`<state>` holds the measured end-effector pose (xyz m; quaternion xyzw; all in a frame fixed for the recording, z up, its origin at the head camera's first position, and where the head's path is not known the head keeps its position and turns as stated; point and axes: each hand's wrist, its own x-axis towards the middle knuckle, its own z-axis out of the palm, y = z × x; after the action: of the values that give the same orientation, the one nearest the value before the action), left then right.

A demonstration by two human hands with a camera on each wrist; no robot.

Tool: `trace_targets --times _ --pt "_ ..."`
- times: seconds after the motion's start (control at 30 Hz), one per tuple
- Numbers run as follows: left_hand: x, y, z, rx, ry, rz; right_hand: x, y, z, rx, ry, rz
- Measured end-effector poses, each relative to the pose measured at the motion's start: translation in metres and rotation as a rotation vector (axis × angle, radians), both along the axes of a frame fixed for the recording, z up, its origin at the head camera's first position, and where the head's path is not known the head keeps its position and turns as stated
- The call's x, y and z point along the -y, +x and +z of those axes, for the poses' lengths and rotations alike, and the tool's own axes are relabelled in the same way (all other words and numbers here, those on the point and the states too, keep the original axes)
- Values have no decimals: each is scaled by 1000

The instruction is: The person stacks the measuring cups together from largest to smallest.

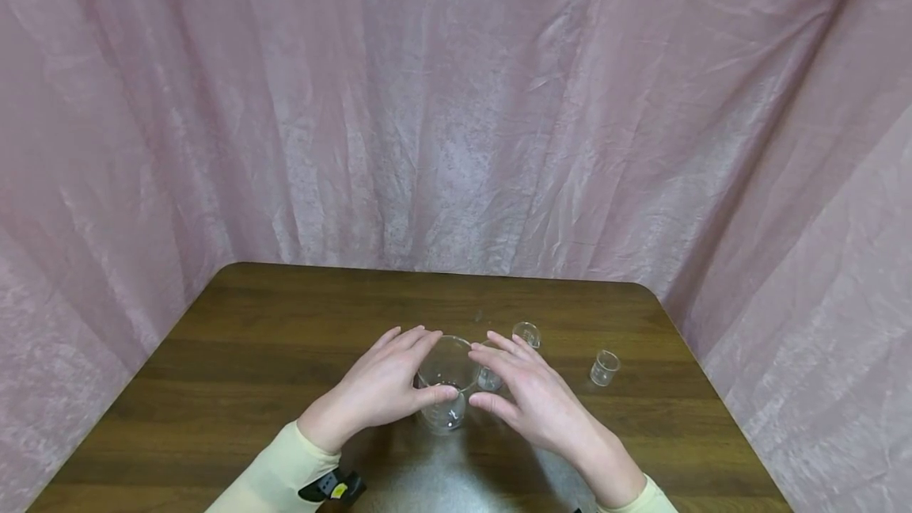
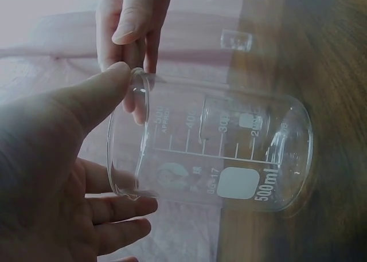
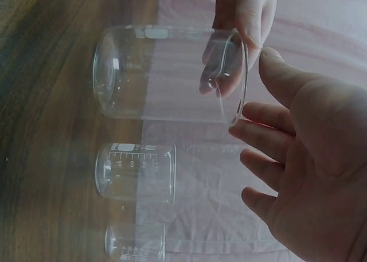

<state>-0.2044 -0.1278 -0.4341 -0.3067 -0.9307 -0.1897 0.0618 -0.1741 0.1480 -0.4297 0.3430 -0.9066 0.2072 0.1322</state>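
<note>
A large clear glass beaker (image 1: pixel 447 369), marked 500ml in the left wrist view, stands upright on the wooden table. My left hand (image 1: pixel 388 382) holds it at the rim, thumb on the near side and fingers round the left and far side. On the right of the rim is my right hand (image 1: pixel 530 390), fingers spread and nearly straight. Its fingertips are right at the rim, while its thumb stands off the glass. Just past the large beaker, partly behind the right hand, sits a smaller graduated beaker (image 3: pixel 137 173).
Two more small glass beakers stand farther off: one (image 1: pixel 527 334) beyond my right hand and another (image 1: pixel 605 368) to its right. The brown table (image 1: pixel 299 331) has rounded far corners. Pink curtains (image 1: pixel 456 117) hang behind it and at both sides.
</note>
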Motion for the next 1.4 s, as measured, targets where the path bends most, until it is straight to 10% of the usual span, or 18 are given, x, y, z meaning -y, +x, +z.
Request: trace_targets --times 1.4 --pt "-3 -1 -1 -36 54 -37 -6 -6 1 4 14 -24"
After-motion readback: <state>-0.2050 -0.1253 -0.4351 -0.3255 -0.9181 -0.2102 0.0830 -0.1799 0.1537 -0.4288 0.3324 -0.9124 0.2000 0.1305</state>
